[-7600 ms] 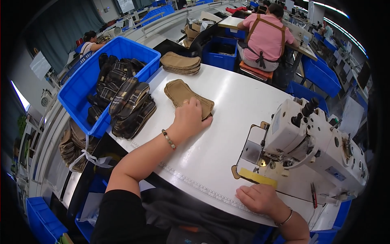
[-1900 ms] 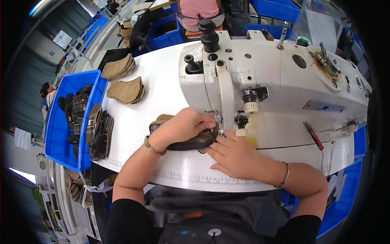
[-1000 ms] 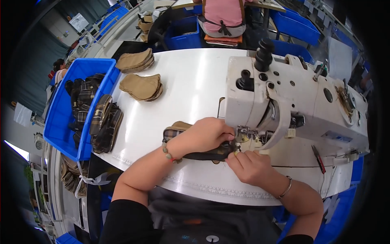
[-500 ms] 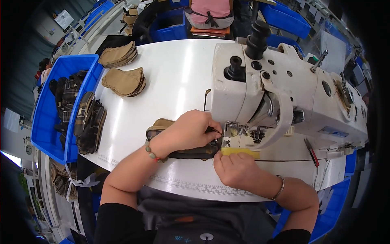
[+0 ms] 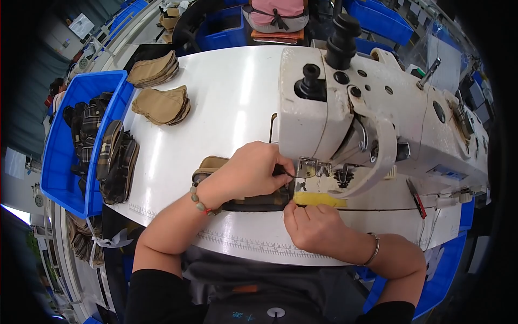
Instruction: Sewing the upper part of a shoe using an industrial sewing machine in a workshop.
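My left hand (image 5: 258,168) lies over a dark plaid fabric piece with a tan layer (image 5: 211,162), left of the sewing machine (image 5: 305,121). Its thumb and fingers pinch the piece's dark edge close to the presser foot (image 5: 314,168). Nearer to me, my right hand (image 5: 313,224) is closed, its fingertips at the piece's front right corner. What those fingertips hold, if anything, is hidden. A yellow strip (image 5: 324,199) lies on the machine bed just beyond the right knuckles.
Two stacks of tan fabric pieces, one nearer (image 5: 161,105) and one farther (image 5: 152,69), lie at the table's far left. A blue bin (image 5: 60,178) there holds dark plaid pieces, with more (image 5: 120,162) beside it. Red-handled snips (image 5: 416,198) lie right. Someone in pink (image 5: 276,13) sits beyond the table.
The whole view has shifted slightly. Both hands keep nearly the same pose at the fabric piece, and nothing has been taken up or let go.
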A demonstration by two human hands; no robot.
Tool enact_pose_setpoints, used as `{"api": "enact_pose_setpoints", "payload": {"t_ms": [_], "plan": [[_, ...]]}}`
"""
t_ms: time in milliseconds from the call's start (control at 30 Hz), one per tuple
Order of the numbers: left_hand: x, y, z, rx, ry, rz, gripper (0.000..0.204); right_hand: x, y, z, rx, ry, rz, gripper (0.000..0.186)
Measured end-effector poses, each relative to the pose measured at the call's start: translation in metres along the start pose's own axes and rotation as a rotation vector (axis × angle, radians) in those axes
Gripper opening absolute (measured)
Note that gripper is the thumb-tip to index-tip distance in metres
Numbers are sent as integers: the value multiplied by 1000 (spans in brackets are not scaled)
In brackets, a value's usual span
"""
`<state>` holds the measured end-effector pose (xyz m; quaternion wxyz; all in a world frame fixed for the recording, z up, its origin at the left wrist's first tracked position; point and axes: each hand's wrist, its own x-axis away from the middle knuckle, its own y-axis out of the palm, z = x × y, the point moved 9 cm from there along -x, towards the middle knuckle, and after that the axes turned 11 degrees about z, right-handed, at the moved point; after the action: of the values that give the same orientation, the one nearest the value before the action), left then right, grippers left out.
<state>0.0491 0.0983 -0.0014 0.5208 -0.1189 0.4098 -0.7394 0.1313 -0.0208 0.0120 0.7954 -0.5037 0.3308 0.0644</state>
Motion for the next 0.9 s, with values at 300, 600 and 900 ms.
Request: {"api": "enact_pose_setpoints", "payload": {"t_ms": [300,600,900], "plan": [[0,-1,2,-22,-9,19,11,1,-2,1,-49,29,8,17],[3,-1,7,-121,-71,7,10,0,-2,4,-70,58,-9,19],[4,0,12,-193,-78,-19,11,4,0,-1,-48,34,-74,29]]}}
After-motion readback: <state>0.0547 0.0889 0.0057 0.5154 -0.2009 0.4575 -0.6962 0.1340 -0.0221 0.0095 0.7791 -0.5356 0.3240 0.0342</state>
